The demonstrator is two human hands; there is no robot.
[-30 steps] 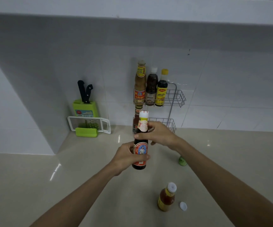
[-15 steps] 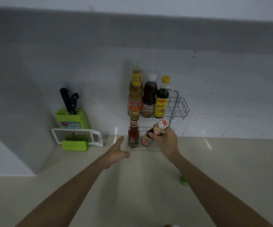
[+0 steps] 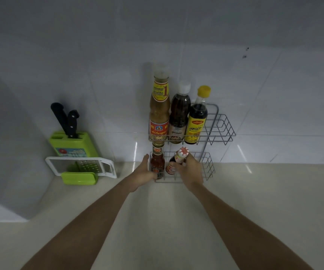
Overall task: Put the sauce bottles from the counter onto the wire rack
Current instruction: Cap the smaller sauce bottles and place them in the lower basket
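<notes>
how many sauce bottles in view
5. Top shelf: tan bottle, brown bottle, yellow-capped bottle. Lower shelf: red bottle, and tilted bottle held by right hand. None looks hidden.

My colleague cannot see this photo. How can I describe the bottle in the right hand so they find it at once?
Find the grey wire rack against the white tiled wall and look at its lower shelf. There the right hand grips a dark sauce bottle with a white-and-red cap. Unlike the upright red sauce bottle to its left, it leans.
</notes>
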